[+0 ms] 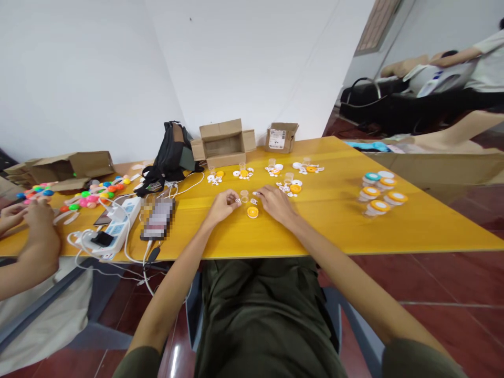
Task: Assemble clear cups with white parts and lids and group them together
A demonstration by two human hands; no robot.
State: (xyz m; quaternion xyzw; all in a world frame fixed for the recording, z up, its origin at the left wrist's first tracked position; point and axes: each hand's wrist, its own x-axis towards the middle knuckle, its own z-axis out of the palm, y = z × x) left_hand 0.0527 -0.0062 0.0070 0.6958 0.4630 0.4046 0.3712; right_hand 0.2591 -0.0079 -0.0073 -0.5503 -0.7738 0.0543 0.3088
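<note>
My left hand (222, 205) is closed in a pinch, with a small white piece with dark marks (238, 200) at its fingertips. Opposite it, my right hand (276, 202) pinches another small white piece (255, 193). Between the two hands stands a small clear cup (244, 196). A further white marked piece (254, 201) lies just right of the cup. Closer to me, an orange and white lid (252, 212) rests on the table. Fine details of the pieces are too small to make out.
Several sets of clear cups, lids and white pieces (244, 173) lie beyond my hands. Lidded jars (378, 206) stand at right. A power strip (123, 227), phone (158, 219), backpack (169, 155) and carton (223, 147) are left and back. Another person's hands (37, 215) work at far left.
</note>
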